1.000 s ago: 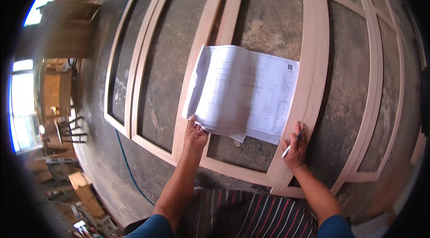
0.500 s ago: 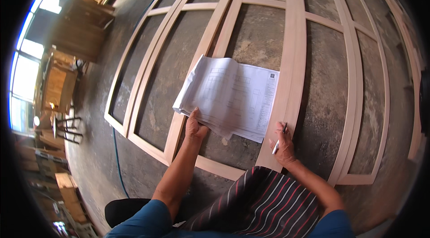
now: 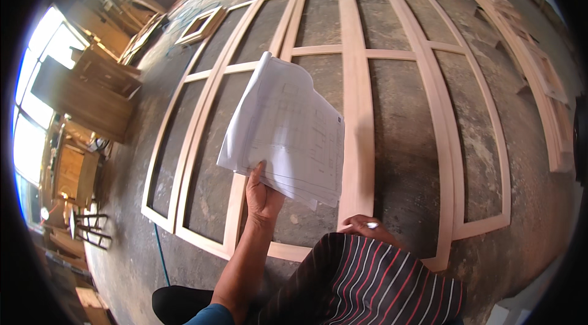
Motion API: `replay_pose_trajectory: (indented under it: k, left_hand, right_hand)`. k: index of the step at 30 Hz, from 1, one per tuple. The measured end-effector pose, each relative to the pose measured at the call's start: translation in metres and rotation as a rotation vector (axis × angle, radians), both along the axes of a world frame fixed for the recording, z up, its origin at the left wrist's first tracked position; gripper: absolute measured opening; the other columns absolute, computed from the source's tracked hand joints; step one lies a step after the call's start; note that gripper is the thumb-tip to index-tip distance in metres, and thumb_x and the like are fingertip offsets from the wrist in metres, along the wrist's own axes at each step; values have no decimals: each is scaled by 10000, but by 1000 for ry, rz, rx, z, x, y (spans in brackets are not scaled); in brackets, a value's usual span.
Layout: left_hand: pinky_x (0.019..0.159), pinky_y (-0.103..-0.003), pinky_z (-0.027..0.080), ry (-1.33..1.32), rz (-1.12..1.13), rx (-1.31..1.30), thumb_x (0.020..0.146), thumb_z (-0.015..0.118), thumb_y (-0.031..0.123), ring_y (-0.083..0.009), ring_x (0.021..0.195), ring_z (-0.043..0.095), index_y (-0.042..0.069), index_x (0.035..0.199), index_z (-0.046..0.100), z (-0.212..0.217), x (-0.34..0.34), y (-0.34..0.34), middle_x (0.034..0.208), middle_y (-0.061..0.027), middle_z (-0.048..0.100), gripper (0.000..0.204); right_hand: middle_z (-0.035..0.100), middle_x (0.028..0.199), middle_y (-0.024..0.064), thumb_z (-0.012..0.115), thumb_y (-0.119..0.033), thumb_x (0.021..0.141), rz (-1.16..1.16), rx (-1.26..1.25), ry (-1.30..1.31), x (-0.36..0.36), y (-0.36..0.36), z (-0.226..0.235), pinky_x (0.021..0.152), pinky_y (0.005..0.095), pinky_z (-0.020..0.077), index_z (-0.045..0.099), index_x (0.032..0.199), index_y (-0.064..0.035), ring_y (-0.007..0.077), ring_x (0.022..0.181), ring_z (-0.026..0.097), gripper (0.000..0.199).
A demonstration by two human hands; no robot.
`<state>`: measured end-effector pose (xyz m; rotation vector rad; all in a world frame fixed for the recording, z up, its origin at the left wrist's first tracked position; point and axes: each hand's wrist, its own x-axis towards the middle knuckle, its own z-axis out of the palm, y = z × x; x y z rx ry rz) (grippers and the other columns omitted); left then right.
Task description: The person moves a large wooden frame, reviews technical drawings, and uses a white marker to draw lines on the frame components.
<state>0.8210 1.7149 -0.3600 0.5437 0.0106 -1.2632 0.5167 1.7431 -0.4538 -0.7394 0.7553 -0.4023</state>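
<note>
My left hand grips the near edge of several large sheets of line drawings, thumb on top and the other fingers beneath. The sheets are raised and tilted, with the far left corner curling up. They cover part of a pale wooden frame lying on the floor. Low beside that frame's wide upright, my right hand is closed around a pen, of which only a whitish end shows. My striped clothing hides part of the right hand and forearm.
More pale wooden frames lie side by side on the concrete floor. Long timber pieces stand at the right. A small frame lies at the far left. On the left are a stool, wooden cabinets and a hose.
My left hand has lifted and tilted the sheets up off the frames. The right hand has drawn back toward my body with the pen. The view has tipped up toward the far floor.
</note>
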Motion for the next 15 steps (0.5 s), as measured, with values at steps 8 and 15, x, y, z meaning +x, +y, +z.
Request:
replay_pose_trajectory:
  k: [8, 15]
  left_hand:
    - [1094, -470, 387, 379, -271, -95, 923, 589, 101, -282, 1191, 565, -10, 1222, 578, 12, -139, -19, 1249, -128, 632, 319]
    - [996, -441, 477, 153, -741, 0, 947, 603, 215, -267, 1172, 558, 35, 1261, 512, -30, -215, 1, 1293, -102, 567, 374]
  right_hand:
    - [476, 1429, 209, 535, -501, 954, -509, 165, -834, -18, 3, 49, 1102, 511, 384, 527, 1323, -111, 376, 1350, 426, 537]
    - [578, 1312, 66, 555, -11, 931, -1156, -46, -556, -116, 2, 47, 1018, 432, 465, 513, 1319, -126, 236, 1195, 559, 407]
